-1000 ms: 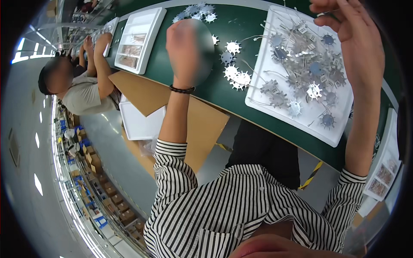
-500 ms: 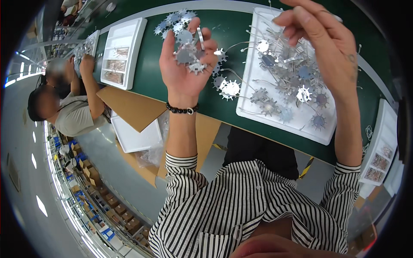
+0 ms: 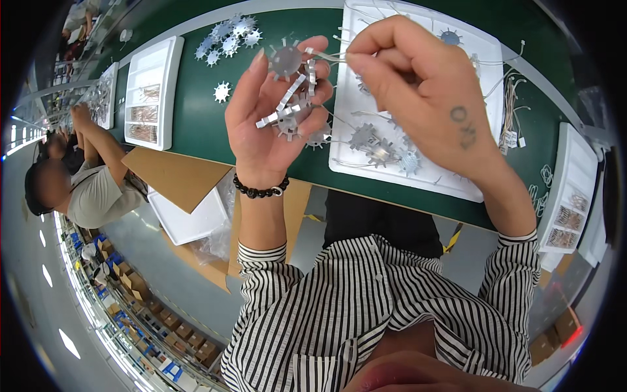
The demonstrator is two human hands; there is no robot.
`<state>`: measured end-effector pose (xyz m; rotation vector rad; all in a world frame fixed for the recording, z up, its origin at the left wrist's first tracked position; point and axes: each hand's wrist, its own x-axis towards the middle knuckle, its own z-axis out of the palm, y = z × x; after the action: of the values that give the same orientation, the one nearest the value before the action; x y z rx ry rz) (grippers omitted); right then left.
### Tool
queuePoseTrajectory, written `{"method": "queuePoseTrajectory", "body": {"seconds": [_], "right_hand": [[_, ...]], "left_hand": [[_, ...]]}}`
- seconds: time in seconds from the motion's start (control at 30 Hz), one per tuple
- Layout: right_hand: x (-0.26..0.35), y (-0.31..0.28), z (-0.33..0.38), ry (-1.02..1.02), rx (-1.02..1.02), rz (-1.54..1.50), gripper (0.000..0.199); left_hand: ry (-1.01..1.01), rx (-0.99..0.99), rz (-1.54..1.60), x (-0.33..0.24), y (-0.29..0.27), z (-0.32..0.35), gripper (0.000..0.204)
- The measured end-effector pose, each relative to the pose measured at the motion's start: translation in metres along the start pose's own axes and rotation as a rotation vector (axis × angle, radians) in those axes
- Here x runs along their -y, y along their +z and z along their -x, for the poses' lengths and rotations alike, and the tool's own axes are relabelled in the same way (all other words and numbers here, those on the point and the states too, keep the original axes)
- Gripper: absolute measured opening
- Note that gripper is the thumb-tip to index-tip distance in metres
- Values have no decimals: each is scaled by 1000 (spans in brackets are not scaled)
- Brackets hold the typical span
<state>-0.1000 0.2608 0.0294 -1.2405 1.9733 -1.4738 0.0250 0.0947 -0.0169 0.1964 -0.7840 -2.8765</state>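
Observation:
My left hand (image 3: 271, 121), palm up above the green table (image 3: 189, 124), cups several silver gear-shaped metal discs (image 3: 290, 108) with spiky rims. My right hand (image 3: 418, 98) is beside it on the right, thumb and forefinger pinched on a thin white wire (image 3: 325, 57) that runs to the discs in the left hand. Under the right hand lies a white tray (image 3: 418, 176) holding more spiky discs (image 3: 382, 149) with wires. A black bead bracelet (image 3: 260, 191) circles my left wrist.
A heap of loose discs (image 3: 228, 39) lies on the table at the back left, one alone (image 3: 222, 91) nearer. White trays (image 3: 151, 91) of small parts line the left; another tray (image 3: 569, 196) sits right. A seated co-worker (image 3: 85, 179) works at left. Cardboard (image 3: 173, 175) and a white box (image 3: 189, 219) sit below the table edge.
Both hands have come nearer and together. The left hand turned palm up holding discs; the right hand left the tray and pinched the wire beside the left fingertips.

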Motion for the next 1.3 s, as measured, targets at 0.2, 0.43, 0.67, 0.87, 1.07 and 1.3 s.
{"method": "queuePoseTrajectory", "body": {"seconds": [0.2,0.43,0.67,0.87,1.07,1.3], "right_hand": [[-11,5,3,-243,-125,52,10],[-10,7,4,-305,-137,52,8],[-10,6,5,-286,-161,87,7],[-7,5,7,-283,-128,9,9],[-4,6,8,-289,-114,19,10],[-9,11,8,-339,-186,-17,8]], "left_hand": [[31,-144,-113,10,27,7,55],[42,-164,-93,13,31,10,42],[69,-171,-150,14,38,9,46],[72,-126,-195,13,38,13,47],[44,-159,-258,12,39,14,46],[53,-118,-171,18,44,16,39]]}}
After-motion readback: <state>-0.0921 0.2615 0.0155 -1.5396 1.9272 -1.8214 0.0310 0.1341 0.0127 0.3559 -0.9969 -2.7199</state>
